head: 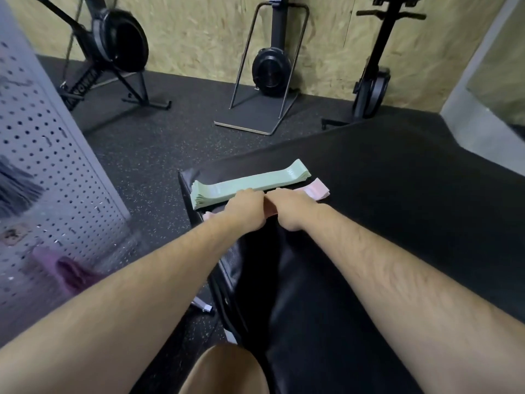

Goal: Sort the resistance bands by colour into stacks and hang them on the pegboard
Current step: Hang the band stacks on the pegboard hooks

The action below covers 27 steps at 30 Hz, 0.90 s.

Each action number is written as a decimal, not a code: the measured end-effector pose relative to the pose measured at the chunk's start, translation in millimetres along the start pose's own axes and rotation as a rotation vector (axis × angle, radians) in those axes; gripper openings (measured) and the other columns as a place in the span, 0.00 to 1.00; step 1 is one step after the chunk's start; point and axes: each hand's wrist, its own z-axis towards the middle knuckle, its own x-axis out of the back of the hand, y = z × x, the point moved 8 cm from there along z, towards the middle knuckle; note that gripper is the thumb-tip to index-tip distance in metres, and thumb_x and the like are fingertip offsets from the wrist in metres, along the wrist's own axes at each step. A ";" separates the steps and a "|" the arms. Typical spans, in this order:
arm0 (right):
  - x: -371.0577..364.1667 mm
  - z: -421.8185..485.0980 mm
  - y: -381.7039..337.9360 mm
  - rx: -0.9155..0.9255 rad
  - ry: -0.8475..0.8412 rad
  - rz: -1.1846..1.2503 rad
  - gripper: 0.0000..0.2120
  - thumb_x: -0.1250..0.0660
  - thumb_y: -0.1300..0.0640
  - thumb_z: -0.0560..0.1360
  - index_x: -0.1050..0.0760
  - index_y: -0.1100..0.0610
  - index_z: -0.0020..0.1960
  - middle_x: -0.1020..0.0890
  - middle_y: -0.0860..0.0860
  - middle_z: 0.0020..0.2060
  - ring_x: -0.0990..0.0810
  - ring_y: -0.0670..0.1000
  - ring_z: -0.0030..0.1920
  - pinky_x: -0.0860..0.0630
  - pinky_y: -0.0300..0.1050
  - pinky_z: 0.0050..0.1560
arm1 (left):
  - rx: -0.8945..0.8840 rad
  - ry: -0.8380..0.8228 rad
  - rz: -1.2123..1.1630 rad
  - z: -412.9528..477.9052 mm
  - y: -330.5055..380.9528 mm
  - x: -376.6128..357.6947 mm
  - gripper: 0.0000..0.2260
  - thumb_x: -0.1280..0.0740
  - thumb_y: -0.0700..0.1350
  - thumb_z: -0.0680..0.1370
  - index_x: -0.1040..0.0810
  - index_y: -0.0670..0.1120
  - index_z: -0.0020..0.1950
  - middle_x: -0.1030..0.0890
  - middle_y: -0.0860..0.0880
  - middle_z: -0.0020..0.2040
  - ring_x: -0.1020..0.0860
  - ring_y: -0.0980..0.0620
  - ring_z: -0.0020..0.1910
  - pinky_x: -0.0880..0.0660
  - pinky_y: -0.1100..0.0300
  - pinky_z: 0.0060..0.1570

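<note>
We hold the pink stack [316, 190] at its middle with the left hand [247, 207] and right hand [292, 210] side by side, the fingers of both curled over it. It lies on the black bench [397, 194], just beside the green stack [250, 184]. The pegboard [42, 152] stands at the left.

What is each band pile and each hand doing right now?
green stack: lying flat on the black pad.
pink stack: lying beside it, middle covered by both hands.
left hand: grips the pink stack.
right hand: grips the pink stack.
pegboard: upright, something pink hanging, blurred.
</note>
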 end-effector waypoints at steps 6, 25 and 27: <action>8.2 7.5 -0.1 0.001 0.008 -0.064 0.18 0.38 0.63 0.78 0.27 0.53 0.66 0.22 0.51 0.61 0.23 0.57 0.62 0.29 0.48 0.55 | -0.009 -0.039 -0.003 10.0 -8.7 3.8 0.09 0.36 0.51 0.79 0.22 0.47 0.53 0.18 0.44 0.56 0.20 0.41 0.53 0.26 0.51 0.50; 6.1 -31.3 -1.8 -0.037 0.286 -0.239 0.15 0.38 0.62 0.77 0.28 0.54 0.62 0.27 0.52 0.60 0.29 0.55 0.61 0.31 0.48 0.55 | -0.014 -0.037 -0.001 -24.4 10.9 13.6 0.07 0.36 0.50 0.78 0.33 0.50 0.46 0.20 0.45 0.54 0.25 0.40 0.54 0.26 0.49 0.52; 7.8 -32.6 -0.8 -0.031 0.285 -0.248 0.15 0.38 0.62 0.78 0.27 0.54 0.63 0.26 0.51 0.60 0.29 0.55 0.61 0.32 0.48 0.54 | -0.006 -0.017 -0.006 -24.7 11.4 15.8 0.08 0.35 0.51 0.78 0.33 0.51 0.45 0.19 0.46 0.53 0.24 0.41 0.54 0.26 0.50 0.51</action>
